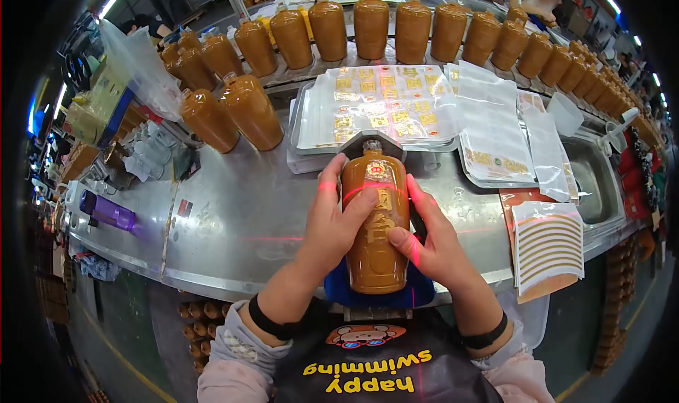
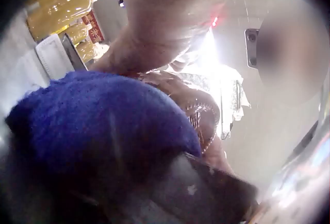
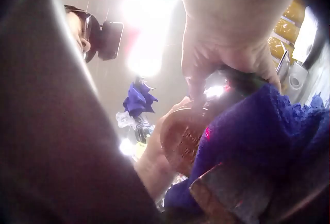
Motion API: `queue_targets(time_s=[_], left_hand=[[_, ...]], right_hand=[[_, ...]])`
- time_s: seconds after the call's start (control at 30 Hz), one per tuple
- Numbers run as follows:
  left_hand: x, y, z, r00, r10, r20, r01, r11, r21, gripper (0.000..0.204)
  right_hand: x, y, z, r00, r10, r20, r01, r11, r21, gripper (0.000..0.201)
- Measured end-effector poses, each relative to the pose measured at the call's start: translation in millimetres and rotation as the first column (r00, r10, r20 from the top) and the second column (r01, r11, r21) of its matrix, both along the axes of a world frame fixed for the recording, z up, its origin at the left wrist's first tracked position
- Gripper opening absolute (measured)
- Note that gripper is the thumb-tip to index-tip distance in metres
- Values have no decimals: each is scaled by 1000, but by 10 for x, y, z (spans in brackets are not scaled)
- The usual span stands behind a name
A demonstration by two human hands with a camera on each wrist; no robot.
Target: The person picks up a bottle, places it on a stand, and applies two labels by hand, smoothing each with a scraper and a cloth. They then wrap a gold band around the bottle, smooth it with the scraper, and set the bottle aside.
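Leaning over a steel counter [image 1: 212, 244], a person grips a brown bottle between both hands, well to the right of a purple flask [image 1: 117, 215] and a pair of brown bottles [image 1: 252, 113]. The left hand [image 1: 329, 222] curls round one side, its thumb against the gold lettering [image 1: 384, 199]; the bottle [image 1: 375, 272] lies over a blue cloth [image 1: 419, 290], neck at a metal bracket [image 1: 350, 145]; the right hand [image 1: 440, 251] holds the other side, thumb low on the front. An uneven push from either thumb could skew or crease the lettering, and a loosened grip could let the glossy bottle roll off line. Farther right, striped sheets [image 1: 548, 240] near the counter's front edge look liable to slip if an elbow brushes them.
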State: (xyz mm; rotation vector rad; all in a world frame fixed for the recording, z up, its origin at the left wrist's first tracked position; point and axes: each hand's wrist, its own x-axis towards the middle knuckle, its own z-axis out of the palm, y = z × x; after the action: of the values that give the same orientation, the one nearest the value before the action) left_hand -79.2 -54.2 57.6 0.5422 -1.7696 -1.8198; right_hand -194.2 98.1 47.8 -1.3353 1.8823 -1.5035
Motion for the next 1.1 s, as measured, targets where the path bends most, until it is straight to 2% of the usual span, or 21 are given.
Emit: queue_targets(time_s=[0.17,0.27,0.37,0.5,0.6,0.7,0.8,0.83,0.87,0.9,1.0,1.03,1.1], left_hand=[[-70,-52,21,1000,17,27,-15,999,-44,70],[-99,-51,193,1000,13,24,-15,995,95,65],[-178,-105,235,991,23,135,-28,999,37,57],[-271,-220,108,987,52,150,-31,990,-136,40],[-280,-221,132,992,18,121,-14,999,-40,38],[-282,-227,173,992,7,128,-5,1000,-16,37],[-277,-200,164,997,77,8,-77,995,70,37],[-225,-192,197,994,82,-68,-96,968,-232,36],[-122,-181,267,988,63,-142,-128,850,-512,36],[-34,-168,339,979,20,-203,-167,651,-740,36],[127,-114,468,989,-145,36,74,264,-962,39],[121,-135,425,991,-119,63,97,309,-946,41],[64,-237,338,996,-90,7,45,427,-903,39]], right_hand=[[6,4,-1,1000,-7,-3,7,1000,11,84],[14,1,9,1000,-9,28,8,1000,6,84],[14,5,21,1000,1,11,-1,1000,6,81],[10,8,19,1000,2,12,-2,1000,15,81],[12,6,25,1000,-2,6,2,1000,9,82],[17,-2,28,1000,-6,31,6,1000,7,83],[19,-3,33,999,-4,35,3,1000,11,83],[14,-1,32,1000,-4,20,3,1000,13,83],[10,0,28,1000,-4,5,4,1000,14,83],[7,-4,24,1000,-3,4,3,1000,7,84],[14,5,12,1000,-10,-1,10,1000,-4,84],[22,5,11,1000,-11,-3,11,1000,-7,84],[27,-7,12,1000,-9,8,9,1000,-10,84]])
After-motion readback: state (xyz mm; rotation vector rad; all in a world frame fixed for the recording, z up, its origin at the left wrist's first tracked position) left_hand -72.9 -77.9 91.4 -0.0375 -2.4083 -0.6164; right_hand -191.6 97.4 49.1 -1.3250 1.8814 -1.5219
